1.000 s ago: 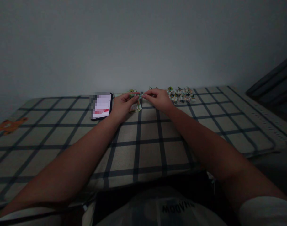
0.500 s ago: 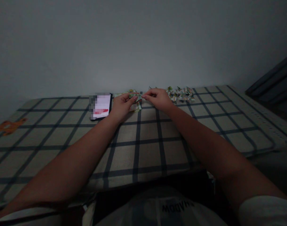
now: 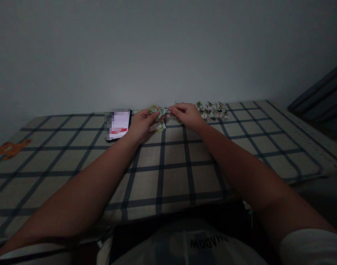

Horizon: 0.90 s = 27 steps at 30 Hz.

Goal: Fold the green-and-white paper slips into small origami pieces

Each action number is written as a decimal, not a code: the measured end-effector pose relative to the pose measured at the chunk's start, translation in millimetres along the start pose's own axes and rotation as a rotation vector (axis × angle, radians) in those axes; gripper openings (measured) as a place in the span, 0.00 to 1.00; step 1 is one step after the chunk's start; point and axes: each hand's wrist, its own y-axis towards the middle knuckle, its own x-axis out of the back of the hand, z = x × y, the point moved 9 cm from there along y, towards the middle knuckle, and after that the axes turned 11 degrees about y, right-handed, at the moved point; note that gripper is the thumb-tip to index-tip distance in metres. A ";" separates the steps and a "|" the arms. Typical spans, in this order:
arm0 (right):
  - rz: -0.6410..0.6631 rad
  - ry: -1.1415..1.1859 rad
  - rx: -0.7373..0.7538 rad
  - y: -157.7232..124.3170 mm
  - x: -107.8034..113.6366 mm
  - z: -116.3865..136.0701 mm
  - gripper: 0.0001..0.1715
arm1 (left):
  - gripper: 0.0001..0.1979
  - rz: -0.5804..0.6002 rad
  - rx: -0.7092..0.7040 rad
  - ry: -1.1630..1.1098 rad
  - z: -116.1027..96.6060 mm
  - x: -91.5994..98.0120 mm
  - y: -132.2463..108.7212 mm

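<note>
Near the wall, my left hand (image 3: 142, 124) is closed on a small green-and-white printed piece of paper (image 3: 160, 111), with the thumb pressed on top. My right hand (image 3: 188, 115) pinches with thumb and fingertips at the right end of that paper. Below and behind my left hand lie more printed papers (image 3: 158, 127), partly covered by it. Just right of my right hand is a cluster of several small folded paper pieces (image 3: 214, 111) with pointed corners. Part of that cluster is hidden behind the right hand.
A phone or tablet (image 3: 120, 125) with a lit, partly blurred screen lies left of my left hand. The checked cloth (image 3: 174, 184) covers the table. An orange shape (image 3: 12, 148) is at the far left. A plain grey wall (image 3: 168, 51) rises behind the table.
More of the paper shows between my hands, and it looks flatter and longer. My left hand has shifted slightly left; the right hand has hardly moved.
</note>
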 end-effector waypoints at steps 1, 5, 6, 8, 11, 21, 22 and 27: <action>0.009 0.016 0.009 0.0 -1.1 0.6 0.18 | 0.20 0.007 0.009 -0.015 0.2 -0.3 0.5; 0.019 0.002 0.007 -0.8 -3.5 1.6 0.13 | 0.18 0.026 0.033 -0.049 2.4 -0.8 1.7; 0.017 -0.006 0.001 -1.0 -3.5 1.5 0.14 | 0.18 0.028 0.035 -0.056 3.2 -0.9 1.9; 0.011 -0.017 -0.004 -1.4 -3.4 1.7 0.13 | 0.18 0.029 0.035 -0.059 4.4 -0.8 2.0; 0.003 -0.035 0.014 -1.5 -2.9 4.5 0.12 | 0.19 0.033 0.049 -0.049 6.9 -1.1 2.2; -0.006 -0.024 0.002 0.2 -3.3 5.0 0.12 | 0.18 0.065 0.062 -0.022 4.1 -6.1 -1.1; -0.006 -0.014 0.001 0.2 -3.8 4.5 0.12 | 0.18 0.069 0.064 -0.029 3.9 -7.2 -1.6; -0.060 0.019 0.026 -0.5 -2.8 5.9 0.11 | 0.18 0.068 0.095 -0.001 6.1 -8.6 -2.9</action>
